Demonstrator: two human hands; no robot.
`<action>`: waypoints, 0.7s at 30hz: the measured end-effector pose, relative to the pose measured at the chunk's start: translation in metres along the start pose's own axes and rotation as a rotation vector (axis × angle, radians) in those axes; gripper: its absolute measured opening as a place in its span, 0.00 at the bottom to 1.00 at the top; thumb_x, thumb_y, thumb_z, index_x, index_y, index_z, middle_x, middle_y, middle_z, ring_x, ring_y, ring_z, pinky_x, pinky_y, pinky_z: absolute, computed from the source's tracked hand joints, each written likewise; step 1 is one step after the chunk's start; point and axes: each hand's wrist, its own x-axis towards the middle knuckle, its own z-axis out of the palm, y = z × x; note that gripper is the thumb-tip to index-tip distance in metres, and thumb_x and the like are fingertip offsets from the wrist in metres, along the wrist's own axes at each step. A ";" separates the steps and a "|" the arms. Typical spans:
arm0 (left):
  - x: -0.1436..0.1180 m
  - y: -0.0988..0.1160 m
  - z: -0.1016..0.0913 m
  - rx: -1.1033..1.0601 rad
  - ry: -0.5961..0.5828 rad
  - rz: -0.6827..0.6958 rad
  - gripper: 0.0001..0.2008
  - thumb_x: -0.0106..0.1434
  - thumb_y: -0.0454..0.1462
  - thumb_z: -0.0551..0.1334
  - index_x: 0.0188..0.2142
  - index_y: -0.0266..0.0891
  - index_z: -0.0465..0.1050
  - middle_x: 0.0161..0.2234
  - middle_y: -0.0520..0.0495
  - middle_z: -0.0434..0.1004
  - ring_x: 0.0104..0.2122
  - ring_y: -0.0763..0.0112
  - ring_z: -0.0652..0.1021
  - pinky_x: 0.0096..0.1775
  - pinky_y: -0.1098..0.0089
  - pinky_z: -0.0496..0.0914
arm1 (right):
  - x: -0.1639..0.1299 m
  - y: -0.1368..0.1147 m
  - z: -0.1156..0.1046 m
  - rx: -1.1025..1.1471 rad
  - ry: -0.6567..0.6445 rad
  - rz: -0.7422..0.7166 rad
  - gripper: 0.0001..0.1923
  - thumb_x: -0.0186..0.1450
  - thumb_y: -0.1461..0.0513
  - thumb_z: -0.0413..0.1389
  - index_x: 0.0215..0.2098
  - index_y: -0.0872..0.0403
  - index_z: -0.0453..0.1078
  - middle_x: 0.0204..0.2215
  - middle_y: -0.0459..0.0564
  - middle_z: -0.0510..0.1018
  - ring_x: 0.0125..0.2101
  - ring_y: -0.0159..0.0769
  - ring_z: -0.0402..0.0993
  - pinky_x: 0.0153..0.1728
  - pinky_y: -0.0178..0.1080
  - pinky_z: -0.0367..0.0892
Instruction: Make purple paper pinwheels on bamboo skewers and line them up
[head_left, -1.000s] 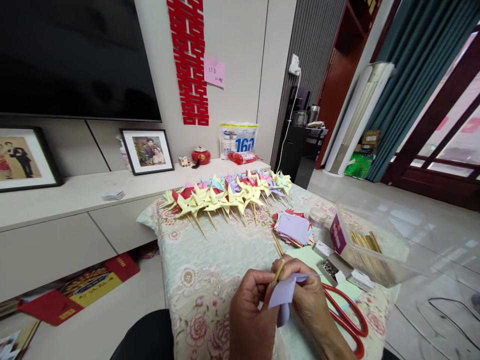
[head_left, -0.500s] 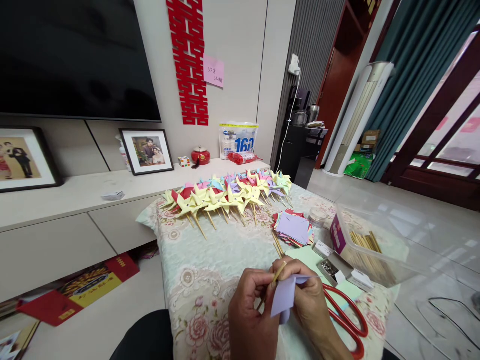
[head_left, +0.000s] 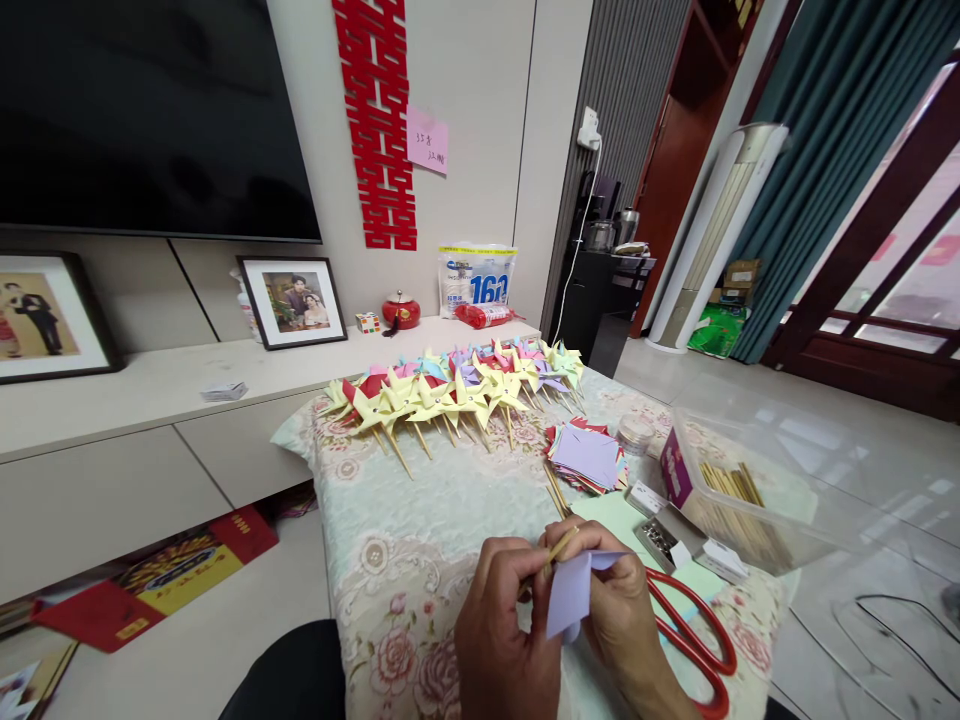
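Floral cloth covers the table under both hands. Left hand pinches a bamboo stick, right hand pinches lilac paper. Since a second ago the stick tilted flatter against the paper; red scissors lie just right.

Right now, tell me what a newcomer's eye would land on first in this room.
First, the row of finished paper pinwheels, mostly yellow, lying across the far end of the floral-covered table. Next, near the bottom edge, the left hand and right hand together hold a lilac paper piece against a thin wooden stick. On the wall behind hangs a tall red paper cutout.
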 end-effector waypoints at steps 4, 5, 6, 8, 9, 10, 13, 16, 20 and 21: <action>-0.002 -0.004 0.000 0.022 -0.029 0.017 0.07 0.63 0.31 0.59 0.34 0.44 0.76 0.30 0.50 0.74 0.30 0.67 0.74 0.33 0.71 0.67 | 0.000 0.001 0.000 0.021 0.009 0.016 0.02 0.61 0.62 0.66 0.31 0.48 0.78 0.30 0.46 0.77 0.33 0.35 0.72 0.34 0.33 0.69; -0.003 -0.005 0.000 0.027 -0.035 0.024 0.07 0.63 0.31 0.59 0.35 0.44 0.76 0.31 0.50 0.74 0.30 0.67 0.74 0.33 0.71 0.67 | 0.000 0.001 0.000 0.035 0.009 0.024 0.02 0.61 0.61 0.66 0.31 0.48 0.78 0.30 0.46 0.77 0.32 0.34 0.73 0.33 0.33 0.69; -0.003 -0.006 0.000 0.032 -0.040 0.032 0.07 0.64 0.32 0.59 0.35 0.44 0.75 0.31 0.50 0.73 0.30 0.67 0.74 0.33 0.71 0.67 | 0.000 0.001 0.000 0.049 0.009 0.032 0.02 0.61 0.61 0.66 0.31 0.48 0.78 0.30 0.46 0.77 0.32 0.34 0.73 0.33 0.33 0.69; -0.004 -0.007 0.000 0.047 -0.049 0.048 0.07 0.64 0.32 0.58 0.35 0.44 0.75 0.31 0.49 0.73 0.31 0.67 0.74 0.34 0.70 0.67 | 0.000 0.001 0.001 0.066 0.010 0.050 0.02 0.61 0.61 0.66 0.31 0.48 0.78 0.30 0.46 0.78 0.31 0.34 0.73 0.33 0.33 0.68; -0.004 -0.008 0.000 0.055 -0.054 0.057 0.07 0.65 0.32 0.58 0.36 0.44 0.75 0.31 0.49 0.73 0.31 0.67 0.75 0.34 0.70 0.67 | 0.000 0.000 0.001 0.069 0.013 0.058 0.02 0.60 0.61 0.67 0.30 0.49 0.78 0.30 0.46 0.77 0.31 0.34 0.73 0.32 0.33 0.68; -0.004 -0.009 0.000 0.063 -0.060 0.065 0.07 0.65 0.33 0.58 0.36 0.43 0.75 0.31 0.49 0.73 0.31 0.66 0.75 0.34 0.70 0.67 | -0.001 0.001 0.001 0.069 0.018 0.068 0.03 0.60 0.61 0.67 0.30 0.49 0.78 0.30 0.46 0.77 0.31 0.34 0.73 0.32 0.33 0.68; -0.005 -0.011 0.000 0.078 -0.085 0.084 0.07 0.67 0.33 0.56 0.36 0.43 0.73 0.32 0.49 0.73 0.32 0.66 0.75 0.35 0.69 0.67 | -0.001 0.002 -0.001 0.073 0.030 0.091 0.03 0.59 0.62 0.67 0.29 0.49 0.78 0.30 0.46 0.77 0.31 0.33 0.72 0.32 0.33 0.68; -0.006 -0.012 -0.001 0.085 -0.112 0.090 0.07 0.67 0.32 0.56 0.37 0.43 0.72 0.33 0.50 0.72 0.33 0.67 0.75 0.35 0.70 0.67 | -0.001 0.004 -0.002 0.086 0.031 0.099 0.04 0.59 0.62 0.68 0.29 0.50 0.78 0.30 0.45 0.77 0.32 0.33 0.72 0.33 0.32 0.68; -0.005 -0.011 -0.001 0.094 -0.133 0.099 0.07 0.67 0.31 0.56 0.38 0.43 0.71 0.33 0.50 0.72 0.33 0.68 0.75 0.36 0.70 0.68 | -0.001 0.007 -0.003 0.119 0.042 0.107 0.05 0.58 0.62 0.68 0.29 0.49 0.77 0.30 0.44 0.77 0.32 0.32 0.72 0.34 0.32 0.68; -0.004 -0.011 -0.002 0.099 -0.142 0.104 0.07 0.66 0.31 0.56 0.38 0.43 0.71 0.33 0.50 0.72 0.33 0.69 0.75 0.36 0.70 0.69 | -0.002 0.007 -0.003 0.131 0.049 0.117 0.05 0.57 0.62 0.69 0.30 0.49 0.77 0.30 0.44 0.77 0.32 0.32 0.72 0.34 0.32 0.68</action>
